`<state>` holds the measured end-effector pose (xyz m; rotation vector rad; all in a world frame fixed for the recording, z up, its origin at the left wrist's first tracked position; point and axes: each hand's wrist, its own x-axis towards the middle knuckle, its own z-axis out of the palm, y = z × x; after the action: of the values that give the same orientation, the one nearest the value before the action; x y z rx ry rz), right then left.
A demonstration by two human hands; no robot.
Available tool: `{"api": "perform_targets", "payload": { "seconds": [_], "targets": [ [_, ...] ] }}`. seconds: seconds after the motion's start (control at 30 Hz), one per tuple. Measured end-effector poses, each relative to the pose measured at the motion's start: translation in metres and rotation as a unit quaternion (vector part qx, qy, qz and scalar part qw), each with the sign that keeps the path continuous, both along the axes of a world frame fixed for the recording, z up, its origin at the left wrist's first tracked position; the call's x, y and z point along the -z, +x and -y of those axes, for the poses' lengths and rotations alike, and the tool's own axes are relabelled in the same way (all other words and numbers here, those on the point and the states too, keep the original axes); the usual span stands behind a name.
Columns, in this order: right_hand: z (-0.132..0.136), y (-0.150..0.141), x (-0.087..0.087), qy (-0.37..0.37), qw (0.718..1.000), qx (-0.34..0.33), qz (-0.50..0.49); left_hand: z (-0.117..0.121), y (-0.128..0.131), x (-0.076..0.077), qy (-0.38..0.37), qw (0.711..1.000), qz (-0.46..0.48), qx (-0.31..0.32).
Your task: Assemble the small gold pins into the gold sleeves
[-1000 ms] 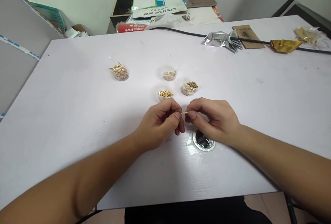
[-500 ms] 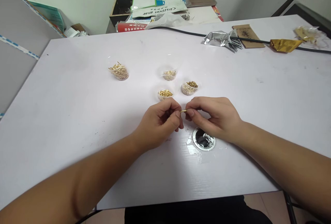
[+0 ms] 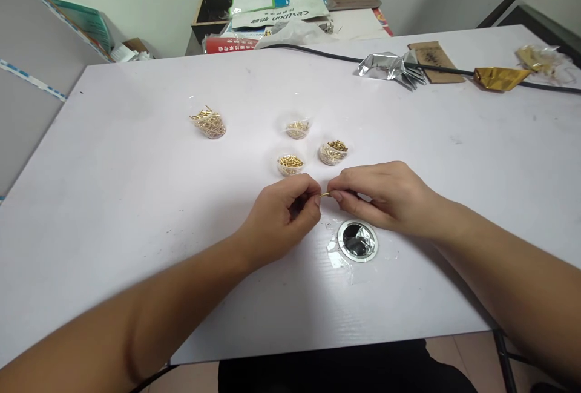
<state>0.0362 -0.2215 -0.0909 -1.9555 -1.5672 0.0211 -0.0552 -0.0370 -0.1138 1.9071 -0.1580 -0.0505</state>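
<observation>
A thin brass-coloured pin (image 3: 325,194) spans the small gap between my two hands. My left hand (image 3: 288,214) pinches its left end between thumb and forefinger. The other end is pinched by my right hand (image 3: 379,194), whose thumb and fingertips are together. Just beyond my left fingers stands a small clear cup of gold pins (image 3: 290,164). Behind my right fingertips is another cup with short gold pieces (image 3: 333,152). A third cup with small pieces (image 3: 298,129) stands farther back. Below my right hand a round black disc with a silver rim (image 3: 357,241) lies on the table.
A clear cup of longer gold pins (image 3: 209,123) stands at left on the white table (image 3: 136,169). Along the back edge runs a black cable (image 3: 318,55), with silver foil (image 3: 385,67), cardboard (image 3: 436,63) and a gold foil packet (image 3: 499,79). Clear tape surrounds the disc.
My right wrist has risen a little and turned, uncovering more of the round disc. Both hands keep their pinch on the pin and have shifted slightly right.
</observation>
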Motion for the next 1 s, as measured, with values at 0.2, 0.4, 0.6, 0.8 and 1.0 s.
{"api": "perform_targets", "payload": {
  "seconds": [0.2,0.4,0.6,0.8,1.0],
  "targets": [
    [0.001,0.0,0.0,0.004,0.999,0.003,-0.035,0.0,0.0,0.0,0.007,1.0,0.006,-0.004],
    [-0.001,-0.001,0.002,0.0,0.996,0.027,-0.091,0.0,-0.002,0.002,0.004,1.0,0.01,-0.002],
    [-0.002,-0.003,0.004,-0.008,0.983,0.05,-0.178,-0.001,-0.001,0.003,0.004,1.0,0.007,-0.005],
    [-0.005,-0.007,0.004,-0.017,0.95,0.091,-0.299,0.0,-0.001,0.005,-0.007,1.0,-0.005,-0.011],
    [-0.007,-0.013,0.006,-0.005,0.917,0.111,-0.383,-0.001,-0.002,0.005,-0.023,1.0,-0.01,-0.015]
  ]
}}
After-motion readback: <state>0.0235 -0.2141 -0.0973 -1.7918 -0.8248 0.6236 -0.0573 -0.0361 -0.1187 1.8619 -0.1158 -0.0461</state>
